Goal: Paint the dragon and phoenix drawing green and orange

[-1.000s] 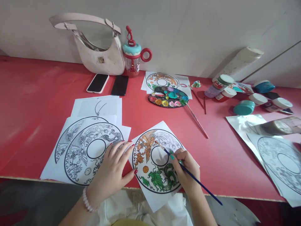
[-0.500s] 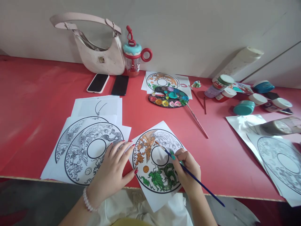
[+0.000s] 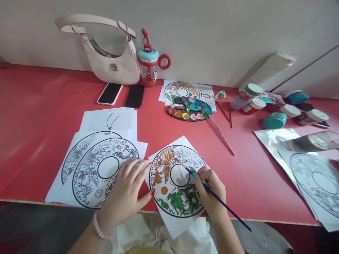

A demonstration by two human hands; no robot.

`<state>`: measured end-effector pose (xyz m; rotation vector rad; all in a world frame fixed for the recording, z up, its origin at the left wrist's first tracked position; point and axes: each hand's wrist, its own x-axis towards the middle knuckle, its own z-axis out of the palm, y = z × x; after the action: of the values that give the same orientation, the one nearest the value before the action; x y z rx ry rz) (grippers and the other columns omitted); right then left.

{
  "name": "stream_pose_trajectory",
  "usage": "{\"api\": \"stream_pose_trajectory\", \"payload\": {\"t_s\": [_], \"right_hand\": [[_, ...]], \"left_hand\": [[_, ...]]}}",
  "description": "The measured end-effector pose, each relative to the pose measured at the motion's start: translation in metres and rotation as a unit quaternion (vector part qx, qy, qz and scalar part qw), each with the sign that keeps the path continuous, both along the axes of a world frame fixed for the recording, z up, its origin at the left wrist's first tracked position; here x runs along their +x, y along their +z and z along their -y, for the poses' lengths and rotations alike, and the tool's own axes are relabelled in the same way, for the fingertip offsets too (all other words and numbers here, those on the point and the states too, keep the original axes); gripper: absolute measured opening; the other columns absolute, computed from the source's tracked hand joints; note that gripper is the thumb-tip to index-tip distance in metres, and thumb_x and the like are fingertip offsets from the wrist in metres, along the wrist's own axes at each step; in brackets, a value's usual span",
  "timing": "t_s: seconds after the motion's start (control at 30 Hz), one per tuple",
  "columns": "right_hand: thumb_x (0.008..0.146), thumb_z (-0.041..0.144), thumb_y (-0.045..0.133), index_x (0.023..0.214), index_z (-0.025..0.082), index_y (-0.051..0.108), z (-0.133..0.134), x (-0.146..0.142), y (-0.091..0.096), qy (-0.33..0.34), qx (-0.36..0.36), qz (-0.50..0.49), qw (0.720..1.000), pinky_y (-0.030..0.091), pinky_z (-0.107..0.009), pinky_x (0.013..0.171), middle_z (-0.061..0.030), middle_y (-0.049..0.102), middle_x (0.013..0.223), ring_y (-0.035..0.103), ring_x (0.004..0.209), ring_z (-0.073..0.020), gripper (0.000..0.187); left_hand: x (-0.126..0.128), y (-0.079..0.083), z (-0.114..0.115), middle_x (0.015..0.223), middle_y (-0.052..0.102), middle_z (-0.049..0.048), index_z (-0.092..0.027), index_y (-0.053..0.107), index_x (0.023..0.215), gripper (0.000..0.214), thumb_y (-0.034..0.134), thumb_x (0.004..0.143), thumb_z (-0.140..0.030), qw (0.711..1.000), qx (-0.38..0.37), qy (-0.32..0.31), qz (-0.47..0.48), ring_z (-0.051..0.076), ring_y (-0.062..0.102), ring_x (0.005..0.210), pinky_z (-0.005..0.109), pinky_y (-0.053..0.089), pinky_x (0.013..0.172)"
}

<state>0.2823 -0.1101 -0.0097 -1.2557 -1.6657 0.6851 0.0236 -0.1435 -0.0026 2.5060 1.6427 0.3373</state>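
My right hand (image 3: 210, 192) pinches a blue-handled paintbrush (image 3: 225, 207), its tip touching the top of a partly coloured round dragon-and-phoenix drawing (image 3: 176, 180) on white paper at the table's near edge. The phoenix is orange and the dragon green. My left hand (image 3: 127, 192) lies flat with fingers spread, holding down that sheet's left edge and overlapping a stack of uncoloured printed sheets (image 3: 96, 165). A bead bracelet is on my left wrist.
A paint palette (image 3: 189, 109) and another coloured sheet (image 3: 182, 91) lie farther back, with loose brushes (image 3: 222, 135). Paint jars (image 3: 275, 120) and foil sheets (image 3: 275, 141) sit right. A pink handbag (image 3: 111, 58), a bottle (image 3: 148, 60) and two phones (image 3: 122, 94) stand by the wall.
The brush tip has shifted very slightly on the drawing; both hands stay where they were.
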Motion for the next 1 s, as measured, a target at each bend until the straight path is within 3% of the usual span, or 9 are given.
{"api": "stream_pose_trajectory", "payload": {"t_s": [1.0], "right_hand": [[0.087,0.012,0.051,0.068,0.021,0.033,0.0018,-0.0004,0.0014,-0.012,0.000,-0.024,1.000,0.032,-0.023,0.053,0.0033,0.043,0.066,0.041,0.059,-0.0093,0.027]], "left_hand": [[0.0008,0.0000,-0.0003,0.143,0.042,0.0073,-0.018,0.032,0.142,0.062,0.051,0.088,-0.042,1.000,0.009,-0.003,0.000,0.031,0.035,0.129,0.054,0.028,0.108]]}}
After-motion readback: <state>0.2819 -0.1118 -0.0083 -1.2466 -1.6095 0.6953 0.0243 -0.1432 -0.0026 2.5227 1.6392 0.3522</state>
